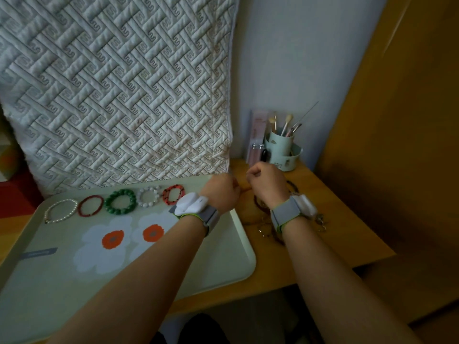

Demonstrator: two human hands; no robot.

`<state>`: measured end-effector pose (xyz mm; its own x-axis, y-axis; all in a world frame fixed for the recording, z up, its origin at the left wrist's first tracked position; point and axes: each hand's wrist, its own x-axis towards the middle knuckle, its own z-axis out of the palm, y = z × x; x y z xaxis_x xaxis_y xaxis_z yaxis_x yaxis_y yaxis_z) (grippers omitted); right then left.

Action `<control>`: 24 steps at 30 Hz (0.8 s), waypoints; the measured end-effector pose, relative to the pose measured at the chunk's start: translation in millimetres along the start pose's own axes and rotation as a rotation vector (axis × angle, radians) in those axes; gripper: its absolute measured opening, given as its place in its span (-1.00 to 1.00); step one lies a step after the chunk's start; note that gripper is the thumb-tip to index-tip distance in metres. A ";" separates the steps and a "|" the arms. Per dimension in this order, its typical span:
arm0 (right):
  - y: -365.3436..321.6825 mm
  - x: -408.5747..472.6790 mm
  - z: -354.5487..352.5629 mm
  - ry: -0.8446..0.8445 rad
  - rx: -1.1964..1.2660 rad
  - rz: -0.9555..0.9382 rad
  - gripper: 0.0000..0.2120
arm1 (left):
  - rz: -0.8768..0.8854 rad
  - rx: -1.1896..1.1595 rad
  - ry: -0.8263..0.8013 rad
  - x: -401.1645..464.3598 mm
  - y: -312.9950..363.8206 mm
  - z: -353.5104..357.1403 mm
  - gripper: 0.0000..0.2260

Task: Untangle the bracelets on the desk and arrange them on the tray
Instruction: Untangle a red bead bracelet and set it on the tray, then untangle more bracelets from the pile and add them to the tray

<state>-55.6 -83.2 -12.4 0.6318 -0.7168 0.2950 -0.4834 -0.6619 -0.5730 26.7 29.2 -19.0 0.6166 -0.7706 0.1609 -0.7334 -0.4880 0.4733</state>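
Wooden counter (320,219) beside a quilted cover (116,90), bearing a pale floral tray (223,254). Five bracelets lie in a row along the tray's far edge: pearl (60,211), dark red (90,205), green beaded (121,201), white beaded (149,196), red-and-black (173,194). Tangled bracelets (263,219) remain on the counter beside the tray. Left hand (221,192) and right hand (267,182) are curled, close together above the tangle; whether they pinch anything cannot be told.
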 end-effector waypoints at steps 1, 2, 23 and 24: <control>5.4 -0.3 -3.5 -0.001 -0.005 0.015 -0.84 | 0.004 0.002 -0.007 1.2 2.9 3.1 -0.77; 10.6 -0.4 -6.4 0.000 -0.009 0.029 -0.84 | 0.006 0.006 -0.014 2.1 5.6 5.7 -0.77; 80.5 -4.2 -41.1 0.052 -0.035 0.186 -0.87 | -0.103 0.174 -0.172 20.1 56.2 29.6 -0.63; 81.9 -4.3 -41.1 0.052 -0.034 0.192 -0.86 | -0.108 0.184 -0.194 21.1 57.3 28.3 -0.64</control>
<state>-122.8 -143.3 -29.2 0.4941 -0.8405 0.2221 -0.6129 -0.5180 -0.5967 -10.4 -26.6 -13.0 0.6404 -0.7658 -0.0590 -0.7172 -0.6237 0.3108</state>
